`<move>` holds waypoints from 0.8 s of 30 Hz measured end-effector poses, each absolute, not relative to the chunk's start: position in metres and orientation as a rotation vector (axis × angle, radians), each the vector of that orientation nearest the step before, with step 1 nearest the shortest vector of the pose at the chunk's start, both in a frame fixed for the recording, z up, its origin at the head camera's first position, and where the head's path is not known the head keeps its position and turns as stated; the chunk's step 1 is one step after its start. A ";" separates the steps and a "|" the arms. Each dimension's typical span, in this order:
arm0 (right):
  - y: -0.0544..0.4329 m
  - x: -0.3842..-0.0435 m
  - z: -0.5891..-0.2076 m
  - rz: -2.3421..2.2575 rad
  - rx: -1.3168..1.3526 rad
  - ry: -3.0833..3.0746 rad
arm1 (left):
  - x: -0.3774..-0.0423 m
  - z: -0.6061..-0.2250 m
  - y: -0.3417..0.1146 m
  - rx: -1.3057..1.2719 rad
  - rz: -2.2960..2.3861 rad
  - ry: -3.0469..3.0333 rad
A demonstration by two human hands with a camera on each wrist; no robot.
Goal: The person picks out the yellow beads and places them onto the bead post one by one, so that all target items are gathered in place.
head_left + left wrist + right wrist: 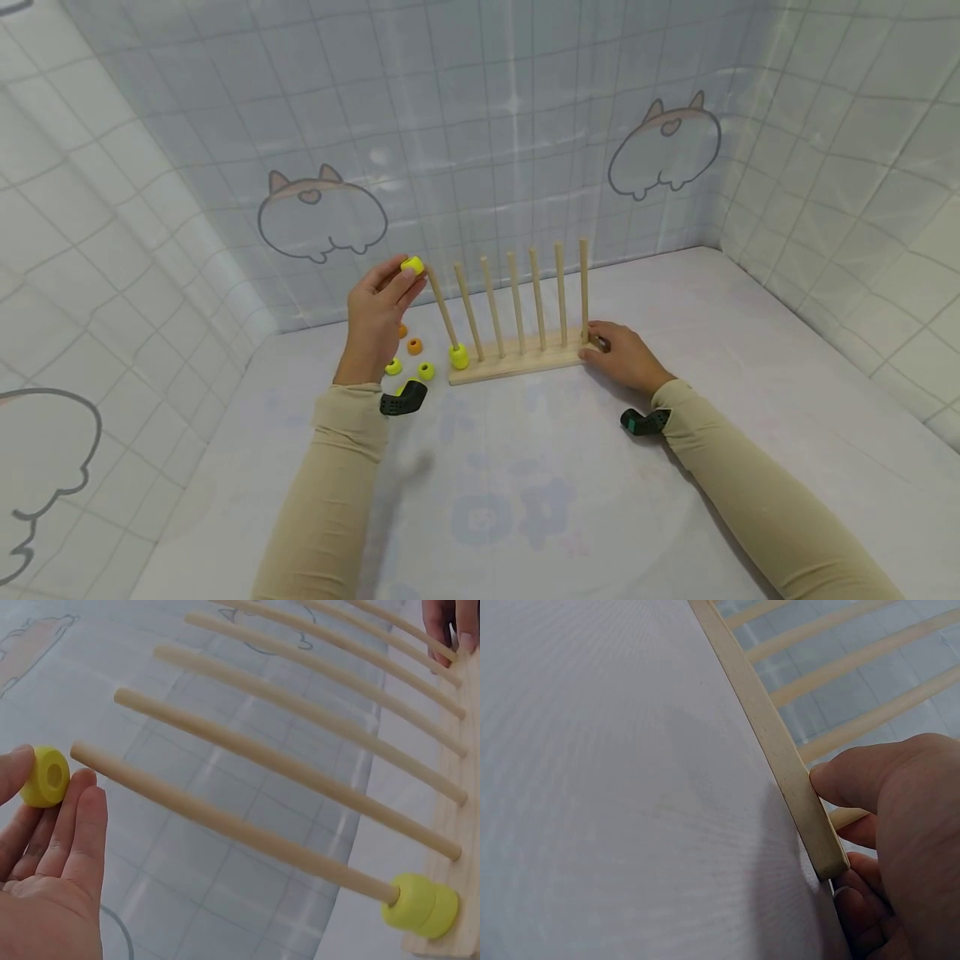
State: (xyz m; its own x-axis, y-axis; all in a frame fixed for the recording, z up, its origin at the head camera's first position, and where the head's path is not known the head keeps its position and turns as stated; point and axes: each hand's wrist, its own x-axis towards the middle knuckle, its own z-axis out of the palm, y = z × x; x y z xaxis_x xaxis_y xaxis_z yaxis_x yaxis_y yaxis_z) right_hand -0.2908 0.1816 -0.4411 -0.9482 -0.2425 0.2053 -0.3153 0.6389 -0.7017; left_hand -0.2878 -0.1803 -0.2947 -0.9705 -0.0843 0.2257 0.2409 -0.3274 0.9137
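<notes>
A yellow bead (46,777) with a hole through it is pinched between the thumb and fingers of my left hand (381,304). It is held beside the top of the leftmost peg (225,817), just apart from it. Two yellow beads (421,906) are stacked at the foot of that peg. The wooden peg rack (517,363) stands upright on the table, with several more bare pegs in a row. My right hand (626,358) grips the right end of the rack's base, the thumb on its front edge in the right wrist view.
Loose yellow beads (426,371) and orange beads (415,346) lie on the table left of the rack, some partly hidden behind my left wrist. A pale cloth (510,500) covers the table. Tile-patterned curtains (480,150) hang behind and at both sides.
</notes>
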 end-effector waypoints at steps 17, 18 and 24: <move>0.183 -0.290 -0.443 1.242 0.466 -2.761 | -0.286 -0.291 -0.172 -0.227 -2.415 -1.667; 0.183 -0.290 -0.443 1.239 0.470 -2.760 | -0.286 -0.291 -0.172 -0.227 -2.406 -1.677; 0.185 -0.290 -0.445 1.230 0.483 -2.755 | -0.282 -0.289 -0.167 -0.221 -2.364 -1.712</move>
